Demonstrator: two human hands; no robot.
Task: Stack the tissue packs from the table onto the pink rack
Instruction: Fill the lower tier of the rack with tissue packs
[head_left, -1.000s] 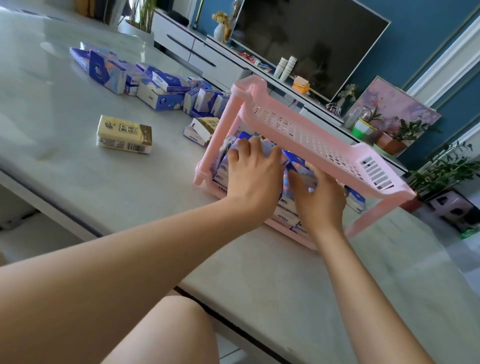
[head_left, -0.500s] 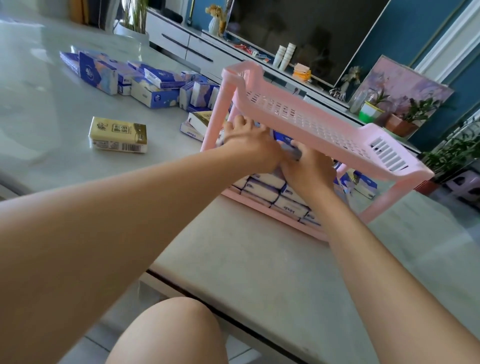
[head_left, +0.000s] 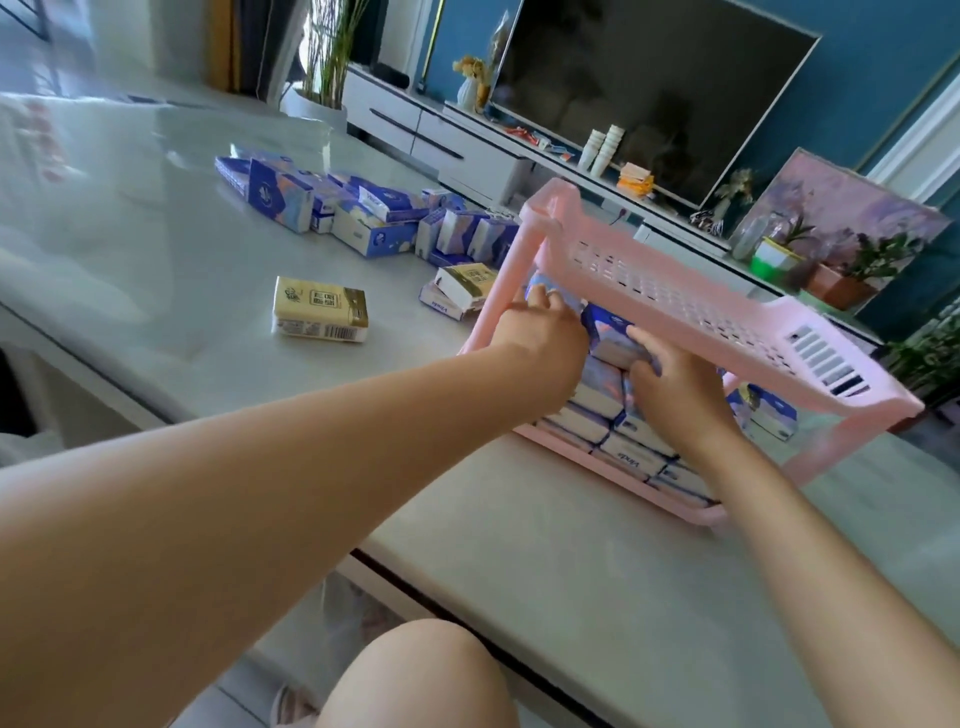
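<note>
Capped just above both the left hand and right hand by the pink upper shelf. Blocked ahead by stacked tissue packs. Boxed left of the left hand by a rack post. Open behind the wrists over bare table.

A: The desk has a pale, faintly veined stone look. It is polished smooth and glossy enough to throw back bright light.

B: The rack is pink moulded plastic, smooth with a soft sheen, and its top shelf is perforated.

A: The packs are wrapped in thin printed film, blue and white, shiny and slightly creased. The yellow pack has the same slick wrap.

B: At the back, the TV has a dark, glossy screen. The cabinet below it is white, smooth and satin.

A: And the small things on it?

B: The cups are white and matt. The green pot looks shiny, and the brown pot is dull like terracotta.
</note>
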